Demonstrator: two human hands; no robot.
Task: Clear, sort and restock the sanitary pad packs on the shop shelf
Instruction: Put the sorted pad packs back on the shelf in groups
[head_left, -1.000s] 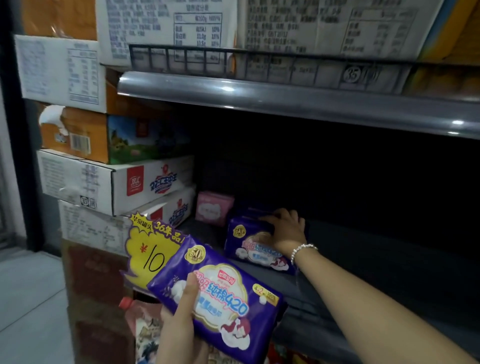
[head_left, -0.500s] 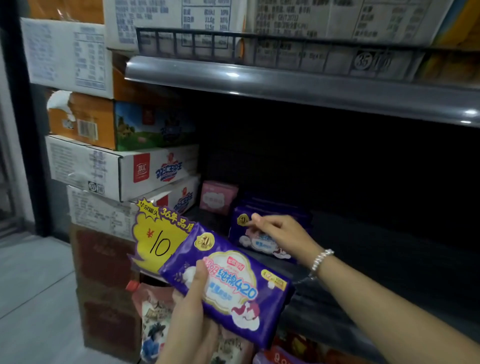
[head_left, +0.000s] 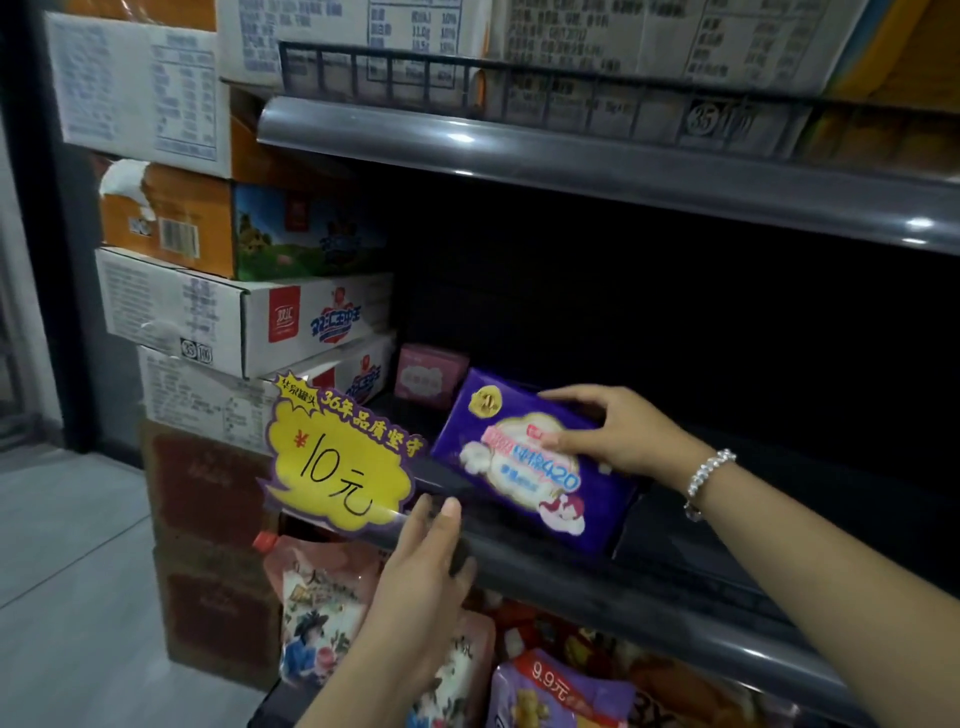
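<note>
A purple sanitary pad pack stands tilted on the dark shelf, near its front edge. My right hand grips the pack's upper right, thumb on the printed face and fingers over the top edge. My left hand holds nothing; its fingertips rest on the shelf's front rail, below and left of the pack. A small pink pack stands further back on the shelf, to the left. Anything behind the purple pack is hidden.
A yellow price tag sticks up from the rail, left of the pack. Stacked cartons wall off the shelf's left side. The upper shelf overhangs, loaded with boxes. Snack pouches fill the level below.
My left hand no longer holds its purple pack and has dropped to the shelf rail. My right hand now grips a purple pack, tilted up at the shelf front.
</note>
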